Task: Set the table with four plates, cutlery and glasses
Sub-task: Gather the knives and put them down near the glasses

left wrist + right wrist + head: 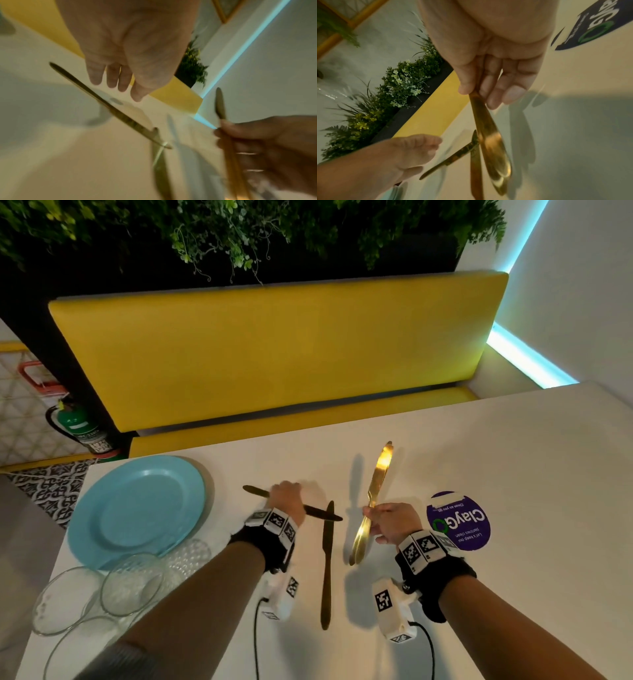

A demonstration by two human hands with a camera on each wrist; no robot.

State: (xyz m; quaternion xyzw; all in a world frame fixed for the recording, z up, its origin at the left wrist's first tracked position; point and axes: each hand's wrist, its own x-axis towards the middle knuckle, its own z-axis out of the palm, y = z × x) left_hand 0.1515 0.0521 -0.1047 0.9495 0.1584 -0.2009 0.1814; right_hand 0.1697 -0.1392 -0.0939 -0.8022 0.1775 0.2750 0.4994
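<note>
A dark gold knife (318, 512) (109, 104) lies slantwise on the white table (513, 594). My left hand (286, 496) (116, 86) is over its middle, fingers straight and pointing down at it; whether they touch it I cannot tell. A second knife (327, 563) (161, 169) (475, 175) lies lengthwise between my arms. My right hand (380, 522) (488, 92) grips a bundle of shiny gold cutlery (380, 470) (493, 152) above the table, a knife blade pointing away. A light blue plate (137, 508) sits at the left.
Several clear glasses (132, 583) stand at the near left corner beside the plate. A purple round sticker (459, 522) is stuck on the table right of my right hand. A yellow bench (274, 354) runs along the far edge, with a fire extinguisher (78, 426) beyond the left end.
</note>
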